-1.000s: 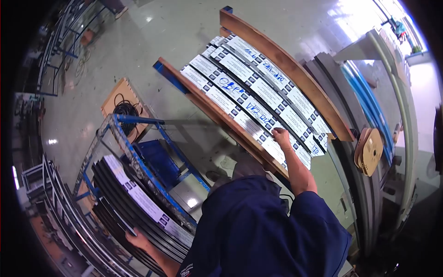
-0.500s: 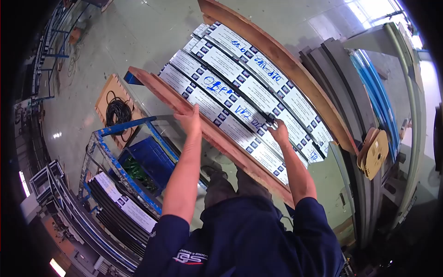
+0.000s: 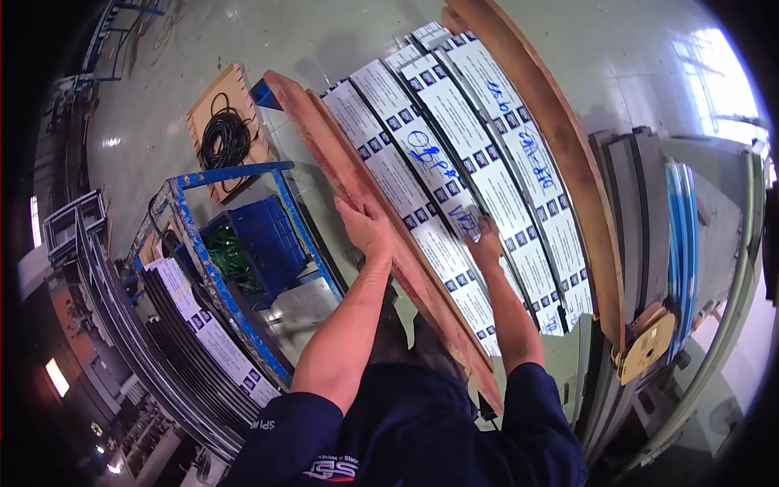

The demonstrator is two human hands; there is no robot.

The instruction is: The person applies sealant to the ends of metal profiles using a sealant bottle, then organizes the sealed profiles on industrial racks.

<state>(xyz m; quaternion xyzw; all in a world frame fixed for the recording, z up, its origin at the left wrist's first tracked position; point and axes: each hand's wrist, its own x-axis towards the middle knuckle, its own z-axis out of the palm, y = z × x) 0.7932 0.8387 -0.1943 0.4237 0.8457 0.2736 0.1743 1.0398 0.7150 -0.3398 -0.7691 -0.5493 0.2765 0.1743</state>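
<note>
Curved profiles (image 3: 422,195) lie side by side in front of me, covered in white printed film with blue handwriting and dark gaps between them. A reddish-brown wooden board (image 3: 316,134) runs along their near side. My left hand (image 3: 367,231) is closed over this board's edge. My right hand (image 3: 487,243) rests at the middle of the profiles, over a dark seam, with its fingers curled together. What those fingers hold, if anything, is hidden. A second curved wooden board (image 3: 560,122) borders the far side of the profiles.
On the left stands a blue metal frame (image 3: 231,173), with a blue crate (image 3: 264,243) and more film-covered profiles (image 3: 207,333). A coiled black cable (image 3: 225,140) lies on a wooden panel. Blue strips (image 3: 682,243) and a cardboard reel (image 3: 647,345) are at the right.
My view has turned, so the profiles stand steeper in it. My right hand has come down onto the profiles; the small dark piece by its fingers no longer shows. My left hand stays on the board.
</note>
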